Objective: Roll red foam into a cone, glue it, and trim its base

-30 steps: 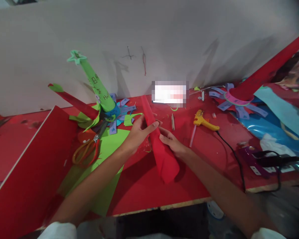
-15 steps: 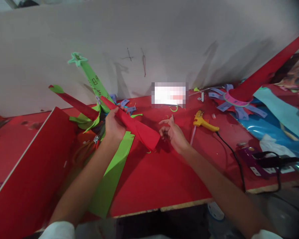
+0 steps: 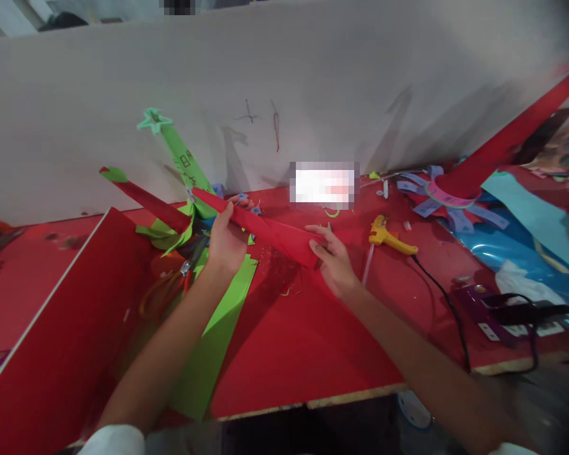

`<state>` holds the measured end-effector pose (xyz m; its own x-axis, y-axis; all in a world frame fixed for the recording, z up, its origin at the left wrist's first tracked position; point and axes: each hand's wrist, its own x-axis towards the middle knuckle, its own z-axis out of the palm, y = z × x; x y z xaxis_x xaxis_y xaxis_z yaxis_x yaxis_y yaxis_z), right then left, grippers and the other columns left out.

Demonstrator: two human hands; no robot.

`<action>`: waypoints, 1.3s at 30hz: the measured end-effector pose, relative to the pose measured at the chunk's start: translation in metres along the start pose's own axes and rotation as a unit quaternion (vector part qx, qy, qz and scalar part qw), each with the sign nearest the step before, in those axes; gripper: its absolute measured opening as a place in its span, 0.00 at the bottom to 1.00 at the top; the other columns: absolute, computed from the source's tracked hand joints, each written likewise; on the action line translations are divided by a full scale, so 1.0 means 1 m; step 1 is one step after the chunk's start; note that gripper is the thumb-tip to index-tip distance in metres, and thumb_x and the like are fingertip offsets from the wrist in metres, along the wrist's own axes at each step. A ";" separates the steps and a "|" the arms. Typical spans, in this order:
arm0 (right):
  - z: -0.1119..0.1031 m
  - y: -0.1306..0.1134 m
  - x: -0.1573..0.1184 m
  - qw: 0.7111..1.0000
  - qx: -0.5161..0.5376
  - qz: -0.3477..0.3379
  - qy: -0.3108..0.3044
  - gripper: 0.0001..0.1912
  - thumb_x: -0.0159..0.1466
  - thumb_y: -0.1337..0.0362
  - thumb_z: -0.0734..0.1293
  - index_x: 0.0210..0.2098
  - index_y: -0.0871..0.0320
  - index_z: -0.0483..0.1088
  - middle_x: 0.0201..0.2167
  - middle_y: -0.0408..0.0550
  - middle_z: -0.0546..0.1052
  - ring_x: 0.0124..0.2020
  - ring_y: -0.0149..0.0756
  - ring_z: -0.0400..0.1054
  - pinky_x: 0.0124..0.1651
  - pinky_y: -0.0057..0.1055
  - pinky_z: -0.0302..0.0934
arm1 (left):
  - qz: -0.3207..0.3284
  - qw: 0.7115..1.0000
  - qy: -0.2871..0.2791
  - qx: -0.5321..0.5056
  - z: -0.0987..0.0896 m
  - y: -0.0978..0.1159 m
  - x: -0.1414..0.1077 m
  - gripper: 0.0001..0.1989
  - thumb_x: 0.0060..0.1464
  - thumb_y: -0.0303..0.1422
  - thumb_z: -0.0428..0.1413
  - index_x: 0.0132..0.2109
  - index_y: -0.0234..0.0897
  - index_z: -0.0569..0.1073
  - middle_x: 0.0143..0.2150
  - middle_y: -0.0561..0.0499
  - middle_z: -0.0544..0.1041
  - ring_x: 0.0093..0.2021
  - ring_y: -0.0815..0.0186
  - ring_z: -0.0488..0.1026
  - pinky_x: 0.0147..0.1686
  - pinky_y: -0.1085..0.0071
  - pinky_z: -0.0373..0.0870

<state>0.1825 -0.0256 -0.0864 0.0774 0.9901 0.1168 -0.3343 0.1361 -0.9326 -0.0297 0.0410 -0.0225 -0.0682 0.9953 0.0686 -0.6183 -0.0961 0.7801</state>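
A rolled red paper cone is held slanting above the red table, its narrow end up to the left and its wide end at the right. My left hand is closed round the narrower part, with some fingers hidden behind it. My right hand grips the wide end, thumb in front and fingers along the upper edge. Below the left wrist lies a green sheet. Just beyond the left hand stands a green paper tube topped with a pale green star.
A yellow glue gun with a black cord lies to the right. Farther right stands a tall red cone with purple paper strips at its base. A red panel rises at the left; pliers lie beside it. A grey wall closes the back.
My right hand has moved in from beside the cone and taken hold of its wide end. The cone's wide end has risen slightly and moved right; the camera view has shifted a little.
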 end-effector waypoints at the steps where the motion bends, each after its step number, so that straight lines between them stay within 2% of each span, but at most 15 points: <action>1: -0.001 0.001 0.001 0.998 -0.042 -0.034 0.010 0.16 0.65 0.54 0.74 0.52 0.47 0.76 0.50 0.46 0.81 0.48 0.40 0.77 0.55 0.41 0.71 | -0.007 1.000 0.009 0.007 -0.001 -0.001 0.000 0.08 0.61 0.38 0.63 0.44 0.41 0.78 0.46 0.50 0.82 0.51 0.63 0.79 0.52 0.68 0.74; 4: -0.003 0.000 0.000 0.979 -0.148 -0.135 0.036 0.11 0.68 0.56 0.71 0.49 0.48 0.79 0.52 0.47 0.81 0.55 0.41 0.75 0.62 0.43 0.67 | -0.018 0.998 0.048 0.028 -0.006 -0.004 0.003 0.11 0.61 0.43 0.63 0.43 0.40 0.78 0.47 0.48 0.83 0.51 0.61 0.79 0.48 0.68 0.74; 7: -0.003 -0.005 -0.005 0.958 -0.205 -0.198 0.036 0.10 0.71 0.57 0.68 0.49 0.49 0.79 0.50 0.48 0.83 0.54 0.40 0.77 0.59 0.41 0.69 | -0.016 0.997 0.069 0.039 -0.013 -0.005 0.009 0.14 0.60 0.47 0.63 0.42 0.41 0.78 0.49 0.47 0.83 0.51 0.59 0.79 0.46 0.67 0.73; 10: -0.002 -0.009 -0.008 0.947 -0.228 -0.223 0.045 0.10 0.72 0.58 0.67 0.48 0.49 0.80 0.48 0.48 0.84 0.51 0.41 0.78 0.56 0.40 0.71 | 0.005 0.995 0.097 0.036 -0.021 -0.002 0.016 0.16 0.60 0.49 0.63 0.42 0.41 0.77 0.46 0.48 0.83 0.47 0.62 0.80 0.42 0.70 0.73; 14: -0.004 -0.012 -0.008 0.950 -0.227 -0.198 0.081 0.11 0.71 0.55 0.67 0.47 0.49 0.80 0.46 0.48 0.84 0.47 0.42 0.78 0.50 0.41 0.71 | 0.048 0.988 0.139 0.053 -0.028 0.005 0.022 0.10 0.60 0.42 0.64 0.43 0.44 0.74 0.41 0.52 0.81 0.41 0.66 0.79 0.34 0.74 0.70; 17: -0.007 -0.016 -0.006 0.952 -0.216 -0.184 0.112 0.10 0.70 0.54 0.68 0.45 0.49 0.79 0.45 0.49 0.83 0.45 0.43 0.76 0.47 0.41 0.70 | 0.095 0.980 0.155 0.078 -0.029 0.009 0.024 0.13 0.57 0.35 0.66 0.44 0.46 0.69 0.42 0.55 0.80 0.41 0.68 0.80 0.37 0.74 0.72; 19: -0.008 -0.018 -0.005 0.951 -0.211 -0.187 0.126 0.09 0.69 0.55 0.69 0.44 0.49 0.79 0.45 0.49 0.82 0.45 0.43 0.75 0.47 0.42 0.70 | 0.122 0.976 0.158 0.088 -0.029 0.010 0.025 0.17 0.56 0.34 0.66 0.44 0.45 0.65 0.41 0.56 0.79 0.39 0.69 0.79 0.41 0.72 0.74; 24: -0.012 -0.020 -0.001 0.949 -0.206 -0.202 0.131 0.08 0.69 0.57 0.69 0.45 0.49 0.79 0.45 0.48 0.82 0.46 0.43 0.75 0.47 0.40 0.68 | 0.138 0.976 0.126 0.108 -0.028 0.010 0.026 0.19 0.53 0.35 0.68 0.39 0.42 0.63 0.37 0.58 0.75 0.35 0.72 0.77 0.45 0.71 0.76; 26: -0.013 -0.019 0.000 0.948 -0.202 -0.210 0.131 0.07 0.69 0.57 0.69 0.44 0.49 0.79 0.45 0.48 0.82 0.46 0.43 0.75 0.46 0.39 0.67 | 0.138 0.976 0.112 0.124 -0.027 0.011 0.026 0.19 0.52 0.35 0.70 0.39 0.42 0.65 0.37 0.57 0.75 0.35 0.71 0.77 0.44 0.72 0.76; 31: -0.014 -0.018 0.001 0.951 -0.210 -0.190 0.127 0.08 0.69 0.58 0.69 0.44 0.50 0.79 0.44 0.48 0.82 0.40 0.40 0.74 0.39 0.37 0.66 | 0.166 0.969 0.095 0.157 -0.028 0.013 0.019 0.20 0.49 0.36 0.72 0.42 0.42 0.68 0.39 0.56 0.75 0.35 0.71 0.77 0.39 0.75 0.76; 36: -0.027 -0.017 0.008 0.953 -0.214 -0.191 0.099 0.07 0.69 0.59 0.69 0.44 0.49 0.80 0.44 0.47 0.82 0.45 0.43 0.75 0.46 0.40 0.68 | 0.166 0.966 0.085 0.180 -0.047 0.013 0.002 0.19 0.50 0.39 0.72 0.39 0.41 0.70 0.37 0.56 0.73 0.36 0.71 0.75 0.38 0.76 0.76; 39: -0.040 -0.017 0.012 0.953 -0.220 -0.200 0.057 0.07 0.67 0.59 0.70 0.42 0.48 0.81 0.43 0.46 0.83 0.46 0.43 0.75 0.51 0.42 0.68 | 0.128 0.971 0.076 0.189 -0.066 0.011 -0.011 0.19 0.49 0.42 0.71 0.36 0.39 0.71 0.36 0.55 0.72 0.36 0.71 0.73 0.37 0.75 0.76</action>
<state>0.2265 -0.0177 -0.0826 0.2265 0.8482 0.4788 0.1674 0.4504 -0.8770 -0.0874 0.0281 -0.0552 -0.3139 0.9236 0.2201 -0.2360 -0.3005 0.9241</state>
